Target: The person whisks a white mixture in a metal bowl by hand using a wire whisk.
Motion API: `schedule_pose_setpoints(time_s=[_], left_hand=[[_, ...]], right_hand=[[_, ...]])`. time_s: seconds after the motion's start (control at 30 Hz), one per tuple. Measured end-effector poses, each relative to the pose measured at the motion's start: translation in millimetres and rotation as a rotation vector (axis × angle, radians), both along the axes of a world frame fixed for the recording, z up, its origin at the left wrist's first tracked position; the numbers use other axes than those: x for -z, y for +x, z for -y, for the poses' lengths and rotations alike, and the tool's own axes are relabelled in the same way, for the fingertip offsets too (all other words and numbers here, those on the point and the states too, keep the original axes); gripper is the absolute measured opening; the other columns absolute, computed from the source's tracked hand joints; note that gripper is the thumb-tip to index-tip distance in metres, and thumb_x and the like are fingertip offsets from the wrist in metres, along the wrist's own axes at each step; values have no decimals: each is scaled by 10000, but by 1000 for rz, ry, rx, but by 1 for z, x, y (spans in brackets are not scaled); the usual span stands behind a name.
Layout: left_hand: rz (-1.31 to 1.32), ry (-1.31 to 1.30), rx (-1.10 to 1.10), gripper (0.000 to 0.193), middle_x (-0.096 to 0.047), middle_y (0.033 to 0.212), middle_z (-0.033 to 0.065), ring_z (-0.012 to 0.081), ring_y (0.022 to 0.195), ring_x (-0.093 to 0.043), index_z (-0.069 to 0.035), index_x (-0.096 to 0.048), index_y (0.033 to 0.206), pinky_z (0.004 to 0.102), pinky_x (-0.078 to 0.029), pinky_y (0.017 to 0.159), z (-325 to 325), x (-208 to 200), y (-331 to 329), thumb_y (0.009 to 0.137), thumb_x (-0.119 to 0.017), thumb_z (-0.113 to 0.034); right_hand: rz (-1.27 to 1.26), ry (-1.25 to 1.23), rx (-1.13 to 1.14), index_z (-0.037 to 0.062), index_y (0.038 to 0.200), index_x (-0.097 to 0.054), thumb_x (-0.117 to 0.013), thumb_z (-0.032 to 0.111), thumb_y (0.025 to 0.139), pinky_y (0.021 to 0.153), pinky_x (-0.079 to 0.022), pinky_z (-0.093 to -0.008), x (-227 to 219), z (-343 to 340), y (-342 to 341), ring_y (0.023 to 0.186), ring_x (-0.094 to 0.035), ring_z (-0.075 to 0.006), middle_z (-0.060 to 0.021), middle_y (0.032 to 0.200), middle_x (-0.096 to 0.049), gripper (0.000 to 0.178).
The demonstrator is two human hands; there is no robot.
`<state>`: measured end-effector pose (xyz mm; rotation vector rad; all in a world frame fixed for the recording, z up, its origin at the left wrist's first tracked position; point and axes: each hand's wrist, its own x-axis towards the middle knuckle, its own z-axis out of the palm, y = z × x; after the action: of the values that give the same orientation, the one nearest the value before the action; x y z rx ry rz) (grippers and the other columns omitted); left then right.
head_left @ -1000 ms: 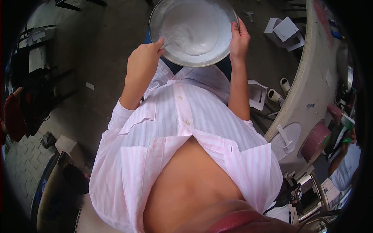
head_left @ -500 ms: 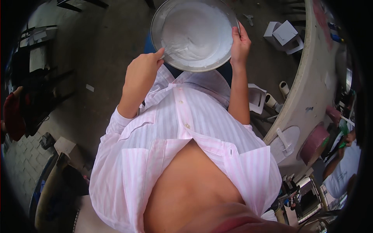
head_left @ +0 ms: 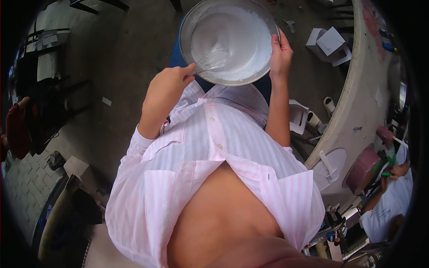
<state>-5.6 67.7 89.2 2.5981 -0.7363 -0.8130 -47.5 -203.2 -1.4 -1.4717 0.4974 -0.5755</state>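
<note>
A wide metal bowl [head_left: 186, 47] rests over my lap, holding a smooth white cream [head_left: 243, 44]. My left hand [head_left: 167, 87] is closed round the handle end of a wire whisk [head_left: 212, 59] at the bowl's near-left rim. The whisk's wires reach down into the cream; its handle is mostly hidden by my fingers. With my right hand [head_left: 281, 56] I grip the bowl's right rim, thumb on the upper edge and fingers on the outside.
On the right curves a pale table [head_left: 346, 98] with a pink cake-like round [head_left: 363, 169] and a white spatula [head_left: 328, 165]. White boxes [head_left: 330, 47] stand beyond it. Another person [head_left: 389, 201] holds something green. Dark chairs [head_left: 40, 107] stand left.
The whisk's wires now show above the cream, lifted and tilted more toward the left rim. Bowl and hands sit slightly farther right in view.
</note>
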Motion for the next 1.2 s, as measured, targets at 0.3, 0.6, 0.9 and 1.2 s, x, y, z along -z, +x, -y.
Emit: schedule_pose_setpoints(time_s=[0.3,0.6,0.9,1.2], left_hand=[[71,-9,-91,378,-668,893,193,365,810,-640,-159,-585,1288,407,-492,727,-2,2,8,917,-605,-226],[90,-36,-203,382,-656,841,204,368,739,-628,-156,-594,1281,430,-487,701,0,8,-3,904,-619,-215],[141,0,39,328,-680,850,170,337,753,-650,-140,-640,1224,405,-502,694,10,3,40,905,-603,-202],[204,13,244,339,-691,899,153,329,799,-658,-125,-632,1230,381,-508,704,19,9,78,899,-606,-196]], right_hand=[[38,42,5,-17,1266,-581,-528,172,996,945,-418,-256,1,-2,0,1037,-576,-121,-85,1130,-661,334],[67,102,-3,-24,1259,-582,-516,147,999,908,-436,-227,3,1,1,1019,-582,-106,-75,1118,-662,318],[35,87,-14,-34,1265,-573,-520,140,995,931,-439,-249,1,3,-1,1036,-579,-118,-85,1141,-653,325],[9,120,-8,-36,1265,-573,-523,128,989,925,-441,-253,4,5,0,1025,-587,-121,-93,1145,-653,325]])
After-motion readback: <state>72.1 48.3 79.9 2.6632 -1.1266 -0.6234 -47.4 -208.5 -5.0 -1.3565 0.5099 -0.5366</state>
